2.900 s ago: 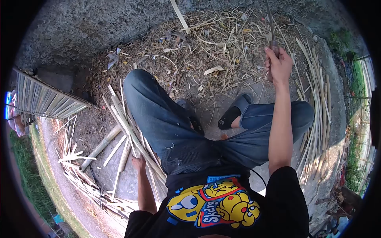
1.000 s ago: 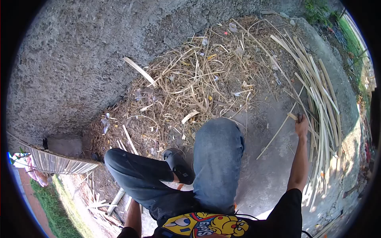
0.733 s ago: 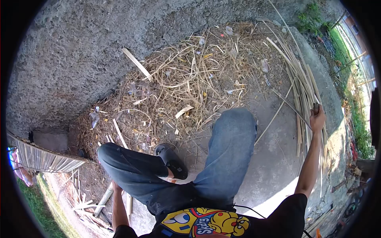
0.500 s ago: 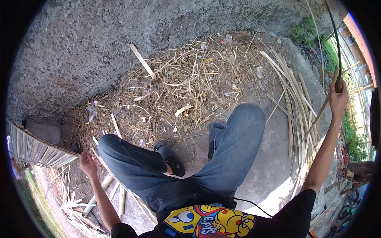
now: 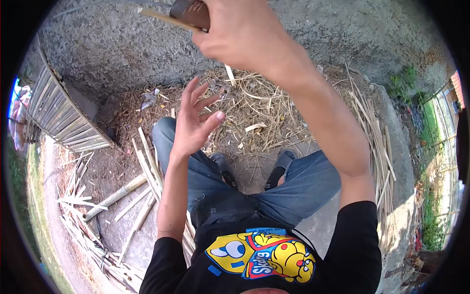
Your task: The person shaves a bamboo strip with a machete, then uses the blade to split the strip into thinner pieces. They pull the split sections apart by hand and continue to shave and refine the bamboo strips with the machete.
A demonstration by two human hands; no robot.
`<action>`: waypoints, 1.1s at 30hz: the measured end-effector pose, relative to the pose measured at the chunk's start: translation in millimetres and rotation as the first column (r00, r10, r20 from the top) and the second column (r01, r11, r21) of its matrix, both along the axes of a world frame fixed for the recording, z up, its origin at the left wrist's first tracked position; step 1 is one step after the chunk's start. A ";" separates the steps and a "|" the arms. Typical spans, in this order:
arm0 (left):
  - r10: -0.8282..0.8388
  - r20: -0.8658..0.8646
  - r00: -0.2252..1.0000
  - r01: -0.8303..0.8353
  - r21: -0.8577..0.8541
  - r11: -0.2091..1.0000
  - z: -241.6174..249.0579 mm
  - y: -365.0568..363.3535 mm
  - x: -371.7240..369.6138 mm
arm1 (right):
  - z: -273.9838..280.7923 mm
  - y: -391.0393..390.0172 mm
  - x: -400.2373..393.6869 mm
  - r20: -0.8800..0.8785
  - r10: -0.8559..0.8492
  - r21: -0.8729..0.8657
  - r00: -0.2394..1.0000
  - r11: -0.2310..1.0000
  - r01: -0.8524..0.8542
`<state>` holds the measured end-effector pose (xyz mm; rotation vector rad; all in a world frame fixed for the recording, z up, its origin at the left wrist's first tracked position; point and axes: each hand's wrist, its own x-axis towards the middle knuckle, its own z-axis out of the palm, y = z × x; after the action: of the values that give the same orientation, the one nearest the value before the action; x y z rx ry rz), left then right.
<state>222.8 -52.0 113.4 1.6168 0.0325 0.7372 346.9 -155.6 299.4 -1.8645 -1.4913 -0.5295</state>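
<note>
**One wide, one tight: left hand (image 5: 192, 125) and right hand (image 5: 235, 35) hanging above a heap of shavings (image 5: 274, 115)**

Left of the heap, a slatted panel (image 5: 58, 110) is standing, while a bamboo pole (image 5: 116, 197) and split lengths (image 5: 147, 166) are lying lower down, seemingly placed within arm's reach. Before the heap's left edge, the left hand is hovering, fingers spread wide and holding nothing, apparently leaving the load to the other. Above the heap, the right hand's grip is wrapping tightly around a brown handle (image 5: 193, 13); a pale strip (image 5: 166, 18) is lying alongside it, probably pinned by the thumb, though the far fingers are falling outside view. Right of the heap, long strips (image 5: 374, 137) are lying roughly parallel, perhaps for orderly access. Hard grey ground (image 5: 313, 228) is showing nearer than the heap; a rough wall (image 5: 147, 54) is rising behind it, and greenery (image 5: 433, 230) is growing far to its right.
</note>
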 end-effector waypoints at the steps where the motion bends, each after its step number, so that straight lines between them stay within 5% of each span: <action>1: -0.006 0.012 1.000 0.006 -0.004 1.000 -8.1 2.1 11.4 | -19.2 24.5 -20.5 0.010 0.045 -0.066 0.999 0.997 -0.044; 3: 0.179 0.113 0.977 -0.211 0.610 0.764 -38.7 26.6 21.1 | -50.2 58.1 -65.1 -0.122 0.207 -0.085 0.971 0.972 -0.218; 4: 0.144 -0.064 0.988 -0.142 0.029 0.989 -68.5 31.1 24.1 | -64.4 70.2 -83.0 -0.163 0.237 -0.084 0.958 0.964 -0.253; 7: 0.260 -0.062 0.964 -0.266 -0.123 0.956 -71.8 30.6 -11.5 | -106.6 77.3 -118.9 -0.240 0.340 0.003 0.909 0.937 -0.350; 8: 0.268 0.028 0.963 -0.233 -0.410 0.882 -79.7 31.9 -24.9 | -118.3 76.6 -127.7 -0.268 0.393 0.075 0.880 0.919 -0.388; 9: 0.500 -0.026 0.865 -0.489 0.175 0.855 -70.5 30.0 -41.5 | -122.9 69.0 -134.8 -0.269 0.396 0.081 0.878 0.918 -0.389; 10: 0.691 0.065 0.720 -0.534 0.688 0.491 -63.6 26.7 -60.7 | -129.4 55.8 -137.9 -0.333 0.391 0.056 0.858 0.916 -0.396; 11: 0.625 -0.022 0.780 -0.590 0.306 0.747 -97.5 35.9 -86.9 | -134.9 44.8 -136.5 -0.392 0.381 0.028 0.837 0.915 -0.403; 12: 0.528 -0.068 0.846 -0.532 -0.149 0.833 -131.2 49.4 -111.4 | -144.2 35.0 -134.6 -0.398 0.377 0.016 0.836 0.914 -0.405; 13: 0.539 -0.120 0.834 -0.548 -0.059 0.835 -118.4 57.6 -122.7 | -158.1 25.9 -131.8 -0.478 0.351 -0.013 0.805 0.914 -0.406; 14: 0.439 0.011 0.898 -0.374 -0.508 0.776 -118.9 54.8 -135.7 | -172.7 19.6 -127.5 -0.557 0.319 -0.043 0.767 0.911 -0.411; 24: 0.718 -0.043 0.695 -0.529 -0.707 0.469 -133.9 23.7 -215.1 | -309.3 10.1 -84.7 -0.723 0.001 -0.163 0.691 0.972 -0.172; 25: 0.713 -0.049 0.699 -0.530 -0.706 0.470 -135.7 21.0 -219.4 | -319.5 12.8 -82.6 -0.684 -0.046 -0.209 0.728 0.968 -0.135; 27: 0.549 -0.280 0.787 -0.493 -0.820 0.290 -139.3 12.1 -235.1 | -330.2 13.7 -81.9 -0.645 -0.097 -0.250 0.758 0.964 -0.090; 29: 0.052 -0.458 0.888 -0.453 -0.846 0.280 -116.9 -1.8 -249.4 | -336.9 13.7 -80.1 -0.586 -0.077 -0.230 0.807 0.970 -0.075; 30: -0.191 -0.500 0.845 -0.370 -0.804 0.465 -109.9 -4.8 -256.3 | -341.0 12.7 -79.3 -0.571 -0.087 -0.248 0.816 0.966 -0.071; 31: -0.230 -0.570 0.789 -0.307 -0.690 0.656 -88.2 -11.2 -256.7 | -342.7 14.3 -79.0 -0.582 -0.091 -0.246 0.808 0.967 -0.067; 33: 0.227 -0.409 0.884 -0.386 -0.362 0.849 -60.8 -24.3 -237.5 | -343.1 11.9 -81.2 -0.532 -0.088 -0.232 0.842 0.972 -0.045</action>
<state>-14.7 -76.2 52.6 1.2980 0.6956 0.6182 265.7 -143.8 -43.7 -1.9914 -1.1807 0.1809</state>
